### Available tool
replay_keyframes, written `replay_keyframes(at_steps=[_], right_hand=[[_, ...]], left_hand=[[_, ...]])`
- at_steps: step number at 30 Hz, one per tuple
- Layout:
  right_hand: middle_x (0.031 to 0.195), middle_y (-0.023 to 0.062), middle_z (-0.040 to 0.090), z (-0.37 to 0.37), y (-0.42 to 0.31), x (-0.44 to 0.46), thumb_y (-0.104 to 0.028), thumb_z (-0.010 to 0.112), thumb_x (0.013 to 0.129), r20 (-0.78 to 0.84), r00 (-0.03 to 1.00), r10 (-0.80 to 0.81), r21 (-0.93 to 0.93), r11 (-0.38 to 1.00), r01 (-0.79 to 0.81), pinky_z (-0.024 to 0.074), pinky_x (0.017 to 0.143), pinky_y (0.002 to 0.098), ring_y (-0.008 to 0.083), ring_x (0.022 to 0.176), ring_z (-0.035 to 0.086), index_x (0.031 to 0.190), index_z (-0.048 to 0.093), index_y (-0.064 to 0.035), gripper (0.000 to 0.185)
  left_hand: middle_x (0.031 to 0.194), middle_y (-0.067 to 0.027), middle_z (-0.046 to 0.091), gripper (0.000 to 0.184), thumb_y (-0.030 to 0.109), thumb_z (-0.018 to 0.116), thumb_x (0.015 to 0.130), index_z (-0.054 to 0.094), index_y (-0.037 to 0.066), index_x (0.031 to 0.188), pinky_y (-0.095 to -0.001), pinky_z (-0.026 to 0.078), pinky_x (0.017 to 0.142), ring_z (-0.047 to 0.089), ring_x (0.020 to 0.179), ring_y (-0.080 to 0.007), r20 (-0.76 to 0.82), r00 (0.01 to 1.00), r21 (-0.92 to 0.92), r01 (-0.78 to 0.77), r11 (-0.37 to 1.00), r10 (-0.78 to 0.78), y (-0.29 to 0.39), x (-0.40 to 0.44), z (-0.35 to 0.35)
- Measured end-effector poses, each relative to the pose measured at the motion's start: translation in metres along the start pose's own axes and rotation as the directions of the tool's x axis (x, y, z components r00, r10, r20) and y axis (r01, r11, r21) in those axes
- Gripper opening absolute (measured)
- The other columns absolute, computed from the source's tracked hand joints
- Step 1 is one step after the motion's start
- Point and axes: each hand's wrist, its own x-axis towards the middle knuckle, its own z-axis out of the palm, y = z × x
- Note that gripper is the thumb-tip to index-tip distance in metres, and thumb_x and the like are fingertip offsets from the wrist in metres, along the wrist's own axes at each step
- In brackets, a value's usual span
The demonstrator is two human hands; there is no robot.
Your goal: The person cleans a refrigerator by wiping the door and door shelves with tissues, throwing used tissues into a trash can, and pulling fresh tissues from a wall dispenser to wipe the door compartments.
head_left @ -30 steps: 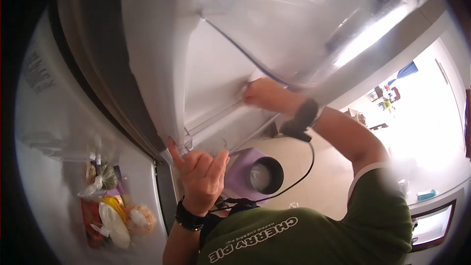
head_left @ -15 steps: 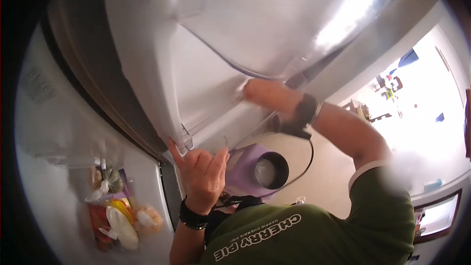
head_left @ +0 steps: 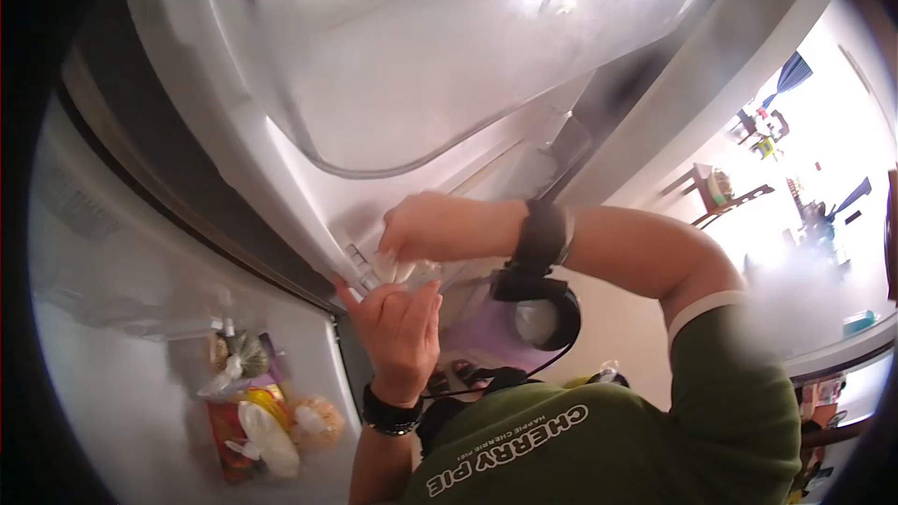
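Observation:
My left hand point(head_left: 393, 337), with a dark beaded bracelet at its wrist, grips the near end of a clear shelf bin point(head_left: 363, 266) on the open fridge door point(head_left: 224, 103). Its thumb and fingers lie around the edge. Just above it, my right hand point(head_left: 426, 229) is closed on a white cloth point(head_left: 404, 271), mostly hidden under the fingers, and presses into the corner of the bin. A black device point(head_left: 538, 248) with a cable is strapped to my right wrist. A large clear door cover point(head_left: 402, 84) is above both hands.
In the fridge compartment at the lower left sit several bagged foods point(head_left: 267, 435). A purple stool-like object point(head_left: 477, 332) with a dark round container point(head_left: 561, 318) stands below my hands. A bright room with a wooden chair point(head_left: 720, 196) lies to the right.
My right hand has moved with the cloth from the middle of the door shelf toward the left corner, close to my left hand. The left hand stays on the bin's end. The view has shifted.

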Motion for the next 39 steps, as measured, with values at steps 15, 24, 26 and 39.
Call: replay_keyframes(at_steps=[15, 24, 26, 39], right_hand=[[0.060, 0.0159, 0.055, -0.002, -0.020, 0.003, -0.008, 0.059, 0.069, 0.271, 0.962, 0.023, 0.068, 0.997, -0.043, 0.0439, 0.057, 0.0422, 0.0352, 0.060, 0.056, 0.066, 0.061, -0.0015, 0.008], [0.058, 0.0166, 0.052, 0.017, 0.019, -0.001, -0.011, 0.059, 0.068, -0.269, 0.956, -0.114, -0.015, 0.993, 0.114, 0.0412, 0.054, 0.0389, 0.0337, 0.059, 0.053, 0.068, 0.062, -0.0034, 0.009], [0.059, 0.0129, 0.055, 0.017, 0.004, 0.002, -0.011, 0.060, 0.069, 0.011, 0.997, -0.081, -0.123, 0.989, 0.081, 0.0445, 0.054, 0.0383, 0.0311, 0.060, 0.057, 0.065, 0.063, -0.0063, 0.007], [0.073, 0.0178, 0.064, 0.004, -0.021, 0.019, -0.007, 0.060, 0.072, 0.009, 1.000, -0.005, -0.151, 0.989, 0.006, 0.0529, 0.063, 0.0405, 0.0347, 0.072, 0.065, 0.073, 0.064, 0.0004, 0.008]], left_hand=[[0.102, -0.0085, 0.049, 0.024, 0.010, 0.075, 0.074, 0.061, 0.008, 0.093, -0.0467, 0.042, 0.090, 0.048, 0.108, -0.0335, -0.065, 0.998, 0.073, 0.022, 0.997, -0.017, -0.001, -0.015, -0.003], [0.102, -0.0097, 0.050, 0.026, 0.012, 0.075, 0.074, 0.058, 0.007, 0.093, -0.0445, 0.040, 0.091, 0.049, 0.107, -0.0339, -0.026, 0.996, 0.057, 0.082, 0.995, -0.081, 0.003, -0.013, -0.011], [0.102, -0.0097, 0.051, 0.026, 0.012, 0.076, 0.074, 0.057, 0.007, 0.092, -0.0443, 0.040, 0.090, 0.049, 0.107, -0.0337, 0.001, 0.998, 0.075, 0.069, 0.995, -0.069, 0.002, -0.013, -0.012], [0.099, -0.0084, 0.052, 0.026, 0.011, 0.077, 0.071, 0.056, 0.007, 0.086, -0.0439, 0.040, 0.090, 0.050, 0.107, -0.0330, 0.002, 0.992, 0.096, 0.126, 0.987, -0.127, 0.008, -0.011, -0.013]])
